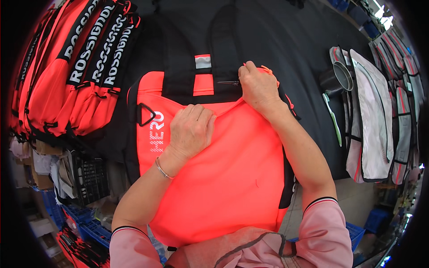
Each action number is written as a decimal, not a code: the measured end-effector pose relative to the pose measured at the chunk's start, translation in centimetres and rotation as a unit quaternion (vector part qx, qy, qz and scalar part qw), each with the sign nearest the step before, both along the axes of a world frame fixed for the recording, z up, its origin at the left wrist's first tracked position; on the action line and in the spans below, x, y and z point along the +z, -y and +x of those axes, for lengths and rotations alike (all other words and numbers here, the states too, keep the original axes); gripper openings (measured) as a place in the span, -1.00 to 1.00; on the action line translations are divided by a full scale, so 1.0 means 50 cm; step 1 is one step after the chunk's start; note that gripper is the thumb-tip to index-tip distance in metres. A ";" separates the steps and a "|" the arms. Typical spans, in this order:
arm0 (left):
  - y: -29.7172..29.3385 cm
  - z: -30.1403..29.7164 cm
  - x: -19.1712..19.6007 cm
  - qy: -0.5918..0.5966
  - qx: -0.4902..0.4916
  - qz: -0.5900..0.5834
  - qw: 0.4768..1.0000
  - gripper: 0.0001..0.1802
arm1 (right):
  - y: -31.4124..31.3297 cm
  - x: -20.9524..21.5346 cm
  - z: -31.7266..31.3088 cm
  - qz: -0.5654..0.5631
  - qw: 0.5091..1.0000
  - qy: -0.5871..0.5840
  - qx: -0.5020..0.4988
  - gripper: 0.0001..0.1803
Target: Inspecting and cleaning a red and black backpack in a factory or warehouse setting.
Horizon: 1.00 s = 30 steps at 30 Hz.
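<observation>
A bright orange and black bag (pixel 223 178) lies flat on the black table (pixel 295 40) in front of me. My left hand (pixel 191 129) is closed on a fold of the orange fabric near the bag's upper edge. My right hand (pixel 257 87) is a little farther up and to the right, gripping small thread snips (pixel 229 82) whose dark tips point left at the black strap area below a grey reflective patch (pixel 203 61). A black plastic triangle ring (pixel 145 114) sits on the bag's left side.
A stack of finished orange and black bags (pixel 76 67) lies at the left. A black metal cup (pixel 337 78), a light green brush (pixel 333 118) and a pile of grey and white panels (pixel 375 125) sit at the right. Blue crates (pixel 80 219) stand on the floor lower left.
</observation>
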<state>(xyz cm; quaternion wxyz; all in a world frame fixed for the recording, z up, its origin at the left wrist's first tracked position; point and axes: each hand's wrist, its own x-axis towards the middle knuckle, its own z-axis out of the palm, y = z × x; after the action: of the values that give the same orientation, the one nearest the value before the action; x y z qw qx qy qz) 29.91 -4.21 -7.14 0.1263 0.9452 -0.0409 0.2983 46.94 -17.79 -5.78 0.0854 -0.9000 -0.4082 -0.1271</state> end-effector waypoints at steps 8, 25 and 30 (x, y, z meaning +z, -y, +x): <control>-0.003 -0.004 0.003 -0.015 0.009 -0.023 1.000 -0.93 | 0.078 0.075 0.005 0.288 0.929 -0.225 -0.047 -0.70; 0.001 0.004 0.003 -0.020 0.005 -0.019 1.000 -0.89 | 0.085 0.056 0.029 0.040 0.990 0.106 0.085 -0.76; 0.000 0.004 0.003 -0.026 0.008 -0.018 0.999 -0.89 | 0.083 0.053 0.033 0.043 0.986 0.128 0.099 -0.78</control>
<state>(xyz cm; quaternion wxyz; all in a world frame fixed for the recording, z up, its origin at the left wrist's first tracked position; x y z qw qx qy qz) 30.13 -4.24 -7.00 0.1418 0.9504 -0.0242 0.2757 48.58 -21.92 -3.13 0.0836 -0.8266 -0.4974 -0.2497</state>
